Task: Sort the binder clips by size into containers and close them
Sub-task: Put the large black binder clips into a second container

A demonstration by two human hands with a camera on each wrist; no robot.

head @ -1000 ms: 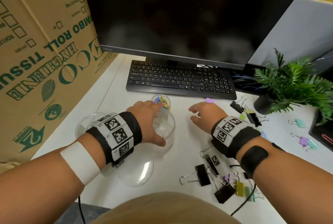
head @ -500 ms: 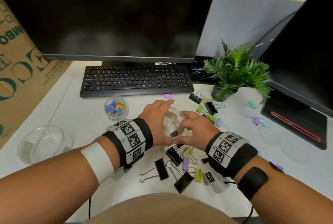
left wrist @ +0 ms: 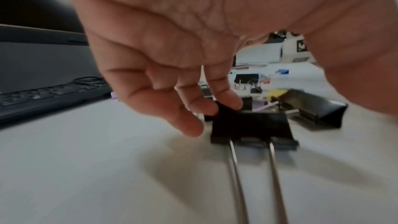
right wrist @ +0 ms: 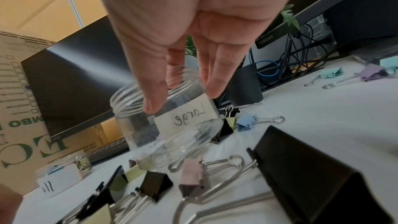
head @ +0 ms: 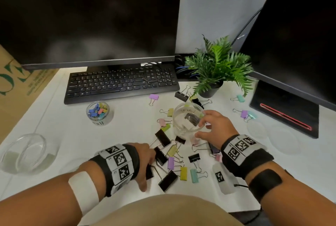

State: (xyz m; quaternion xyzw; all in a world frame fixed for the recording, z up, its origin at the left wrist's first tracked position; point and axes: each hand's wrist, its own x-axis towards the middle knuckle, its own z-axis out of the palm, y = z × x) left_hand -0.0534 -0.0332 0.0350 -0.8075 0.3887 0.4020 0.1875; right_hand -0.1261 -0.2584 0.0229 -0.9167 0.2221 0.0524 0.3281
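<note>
My right hand (head: 201, 125) (right wrist: 183, 98) grips the rim of an open clear jar (head: 187, 116) (right wrist: 168, 125) labelled "Large", thumb on one side and fingers on the other, and the jar is tilted. Something dark shows in or through the jar. My left hand (head: 151, 160) (left wrist: 215, 113) hangs over a large black binder clip (head: 161, 156) (left wrist: 252, 125). Its fingertips (left wrist: 232, 103) touch the clip's far edge and the thumb stays apart. Several black and pastel clips (head: 174, 164) lie scattered between my hands. A small jar (head: 98, 111) holds several small coloured clips.
A wide clear container (head: 23, 153) stands at the left. Two clear lids (head: 258, 129) lie at the right. A keyboard (head: 120, 82), two monitors, a potted plant (head: 216, 67) and a cardboard box (head: 16, 82) border the desk. More clips (head: 244, 113) lie near the plant.
My left hand let go of the Large jar and dropped toward me onto a black clip. The right hand took over the jar and keeps it. The small jar stays by the keyboard.
</note>
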